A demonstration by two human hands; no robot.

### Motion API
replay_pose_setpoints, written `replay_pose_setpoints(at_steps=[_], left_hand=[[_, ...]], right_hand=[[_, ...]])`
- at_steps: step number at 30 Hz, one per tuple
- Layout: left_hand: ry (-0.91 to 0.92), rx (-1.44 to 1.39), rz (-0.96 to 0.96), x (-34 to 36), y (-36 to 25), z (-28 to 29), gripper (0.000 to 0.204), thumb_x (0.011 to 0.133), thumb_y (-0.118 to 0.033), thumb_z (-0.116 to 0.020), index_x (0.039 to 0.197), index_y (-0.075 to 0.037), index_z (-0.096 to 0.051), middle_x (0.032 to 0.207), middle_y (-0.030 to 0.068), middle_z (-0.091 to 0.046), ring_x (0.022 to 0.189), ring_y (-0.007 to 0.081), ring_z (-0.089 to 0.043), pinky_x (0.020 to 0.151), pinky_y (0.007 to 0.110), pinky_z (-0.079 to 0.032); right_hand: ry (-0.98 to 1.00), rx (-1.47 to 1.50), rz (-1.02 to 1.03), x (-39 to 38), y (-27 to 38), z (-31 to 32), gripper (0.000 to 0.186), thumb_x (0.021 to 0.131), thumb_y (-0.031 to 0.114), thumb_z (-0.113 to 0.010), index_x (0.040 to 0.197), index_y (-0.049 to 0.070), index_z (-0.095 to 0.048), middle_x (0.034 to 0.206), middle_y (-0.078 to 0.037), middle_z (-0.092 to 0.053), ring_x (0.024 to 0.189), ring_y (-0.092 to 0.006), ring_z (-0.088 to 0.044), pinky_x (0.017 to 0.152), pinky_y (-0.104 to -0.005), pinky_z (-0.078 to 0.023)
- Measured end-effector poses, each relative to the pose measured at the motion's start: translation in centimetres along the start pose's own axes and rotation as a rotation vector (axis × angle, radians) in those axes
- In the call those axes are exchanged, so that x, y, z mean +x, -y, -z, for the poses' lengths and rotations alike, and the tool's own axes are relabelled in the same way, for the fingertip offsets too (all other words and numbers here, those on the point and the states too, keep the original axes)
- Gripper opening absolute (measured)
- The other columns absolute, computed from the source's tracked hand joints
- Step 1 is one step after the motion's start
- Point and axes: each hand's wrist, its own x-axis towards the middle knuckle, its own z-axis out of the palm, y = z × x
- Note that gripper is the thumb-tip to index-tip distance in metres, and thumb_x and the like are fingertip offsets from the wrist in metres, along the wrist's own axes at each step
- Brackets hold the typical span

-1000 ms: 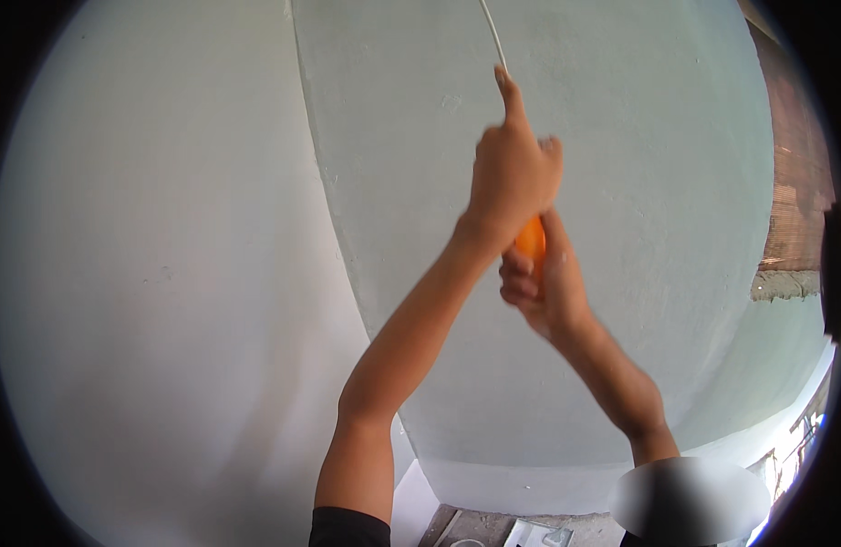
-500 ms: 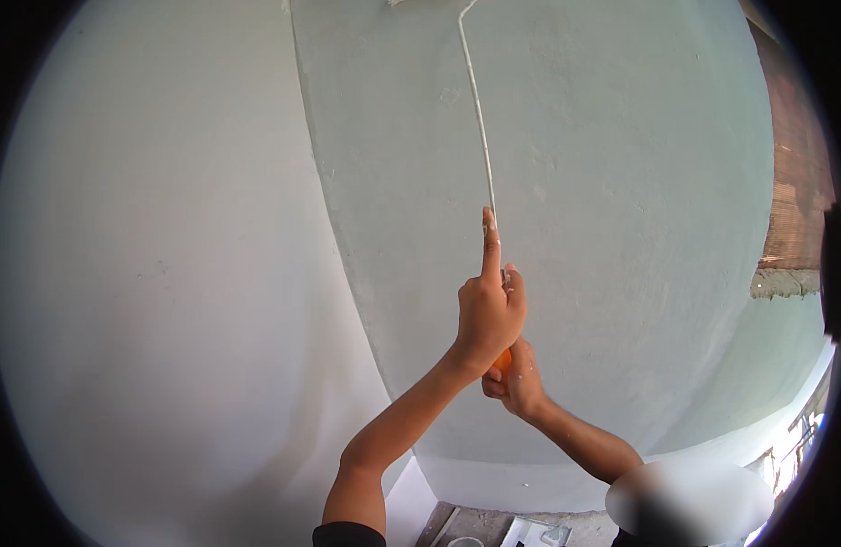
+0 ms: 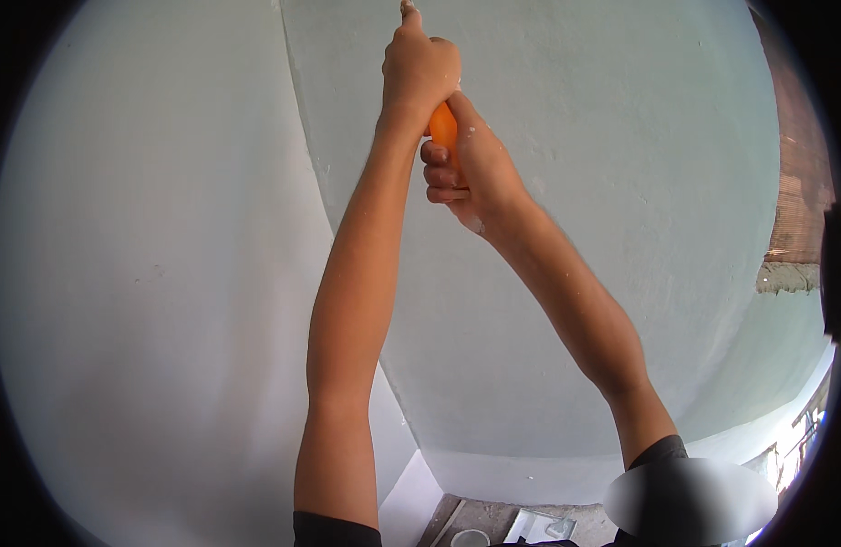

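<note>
Both my hands are raised high against a pale green wall, wrapped around one orange handle. My left hand grips its upper part, with the forefinger stretched up toward the top edge of the picture. Just below it, my right hand closes around the lower part of the handle. The thin metal rod above the handle runs out of view at the top, so the tool's head is hidden.
A wall corner runs down the left of my arms, with a whiter wall to its left. Far below lie a small round container and a flat tray on the floor. Bare brick shows at the right.
Half a second ago my hands were low with the thin rod showing above them. Now both hands have pushed the handle up the wall, and the rod has left the picture.
</note>
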Motion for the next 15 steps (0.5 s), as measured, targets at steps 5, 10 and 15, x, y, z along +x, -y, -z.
replay_pose_setpoints(at_steps=[5,10,15], left_hand=[[0.046,0.008,0.090,-9.3,2.6,-1.8,0.070,0.086,-0.003,-0.039,0.152,0.003,-0.019,0.088,0.0220,-0.068,0.054,0.0152,-0.057,0.053,0.032,-0.050],[-0.037,-0.085,-0.035,-14.2,3.5,-2.2,0.068,0.088,-0.001,-0.038,0.153,0.003,-0.018,0.127,0.0320,-0.057,0.056,0.0147,-0.058,0.059,0.029,-0.051],[0.071,0.006,0.102,-1.9,1.5,0.6,0.072,0.084,-0.001,-0.040,0.151,0.006,-0.016,0.085,0.0261,-0.065,0.063,0.0288,-0.068,0.066,0.039,-0.057]], right_hand=[[-0.116,-0.055,-0.135,-5.4,-5.5,2.5,0.053,0.099,0.057,-0.037,0.081,0.009,-0.047,0.055,0.004,-0.037,0.041,-0.0070,-0.026,0.038,-0.0259,-0.022],[-0.134,-0.024,-0.207,-8.6,-8.4,3.4,0.052,0.100,0.055,-0.037,0.081,0.008,-0.048,0.055,0.004,-0.037,0.040,-0.0067,-0.027,0.037,-0.0251,-0.021],[0.003,-0.043,-0.013,1.0,-2.1,0.6,0.042,0.098,0.050,-0.042,0.084,0.011,-0.045,0.057,0.004,-0.035,0.046,-0.0083,-0.025,0.045,-0.0248,-0.023]])
